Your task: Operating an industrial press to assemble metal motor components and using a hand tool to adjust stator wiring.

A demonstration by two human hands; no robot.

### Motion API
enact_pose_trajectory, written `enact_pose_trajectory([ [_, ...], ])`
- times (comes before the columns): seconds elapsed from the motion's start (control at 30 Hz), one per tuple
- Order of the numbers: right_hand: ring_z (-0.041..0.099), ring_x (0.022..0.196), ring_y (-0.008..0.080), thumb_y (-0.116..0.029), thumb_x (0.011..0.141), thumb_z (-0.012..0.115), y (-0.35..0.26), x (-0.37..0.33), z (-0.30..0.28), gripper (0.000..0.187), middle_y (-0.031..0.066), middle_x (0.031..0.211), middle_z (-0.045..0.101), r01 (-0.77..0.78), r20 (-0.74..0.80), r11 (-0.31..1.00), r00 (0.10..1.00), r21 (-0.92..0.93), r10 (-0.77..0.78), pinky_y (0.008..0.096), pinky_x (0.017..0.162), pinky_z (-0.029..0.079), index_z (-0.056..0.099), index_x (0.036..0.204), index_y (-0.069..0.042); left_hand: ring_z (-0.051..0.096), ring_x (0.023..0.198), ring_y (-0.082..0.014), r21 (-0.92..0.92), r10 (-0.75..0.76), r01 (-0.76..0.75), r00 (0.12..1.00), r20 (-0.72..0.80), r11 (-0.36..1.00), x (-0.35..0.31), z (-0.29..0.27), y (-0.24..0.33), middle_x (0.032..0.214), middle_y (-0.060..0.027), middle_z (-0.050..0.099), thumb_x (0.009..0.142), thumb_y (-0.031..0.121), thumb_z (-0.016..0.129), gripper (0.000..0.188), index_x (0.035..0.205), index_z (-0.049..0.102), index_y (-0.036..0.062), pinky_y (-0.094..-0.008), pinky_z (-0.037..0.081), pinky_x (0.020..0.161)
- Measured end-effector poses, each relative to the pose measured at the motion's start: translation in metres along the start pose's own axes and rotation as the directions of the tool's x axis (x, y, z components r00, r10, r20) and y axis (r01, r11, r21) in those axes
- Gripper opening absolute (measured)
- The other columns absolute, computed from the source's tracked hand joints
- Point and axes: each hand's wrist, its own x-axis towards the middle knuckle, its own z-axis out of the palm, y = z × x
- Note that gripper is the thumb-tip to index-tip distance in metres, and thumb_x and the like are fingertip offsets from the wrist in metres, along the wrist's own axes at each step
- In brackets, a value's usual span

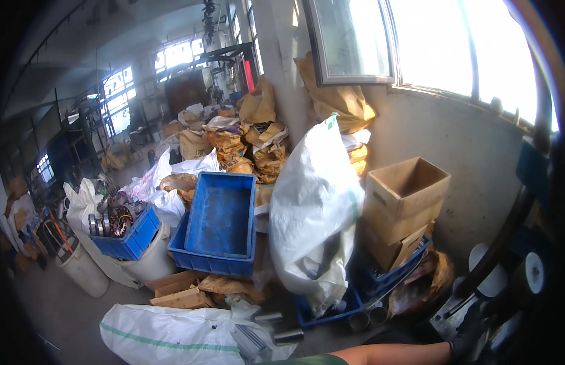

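Observation:
A bare forearm with a green sleeve comes in along the lower edge and stretches to the right; by the way it runs I take it for my left arm. My left hand (467,342), in a dark glove, is at the lower right, beside dark machine parts and pale round spools (531,273). Shadow hides its fingers, so I cannot tell whether it holds anything. My right hand does not show.
A tall white woven sack (313,201) stands near the middle, left of a cardboard box (401,207). Stacked blue crates (218,255) are further left, near a blue crate of wound parts (127,237). Another white sack (167,334) lies on the floor. A window (355,42) stands open.

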Motion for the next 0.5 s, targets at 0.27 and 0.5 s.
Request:
enact_pose_trajectory([
  [0.27,0.068,0.109,0.0379,-0.029,0.088,0.075,-0.034,0.021,-0.031,0.064,0.0242,0.121,0.070,0.080,0.237,0.997,0.968,0.020,-0.082,0.0439,0.093,0.053,0.058,0.145,-0.009,0.054,0.132,-0.0433,0.375,0.018,-0.143,0.949,0.316,0.916,0.009,-0.010,0.009,0.143,-0.0258,0.055,0.093,0.034,0.064,0.064,0.149,0.047,0.0057,-0.0453,0.045,0.110],
  [0.5,0.061,0.113,0.0523,-0.037,0.081,0.080,-0.067,0.033,-0.035,0.083,0.0299,0.126,0.062,0.002,0.350,1.000,0.937,-0.026,0.007,0.0552,0.094,0.050,0.042,0.150,-0.012,0.067,0.108,-0.0441,0.390,0.054,-0.182,0.947,0.315,0.903,0.028,-0.046,0.037,0.115,-0.0231,0.071,0.093,0.041,0.064,0.050,0.131,0.060,0.0092,-0.0504,0.052,0.094],
])
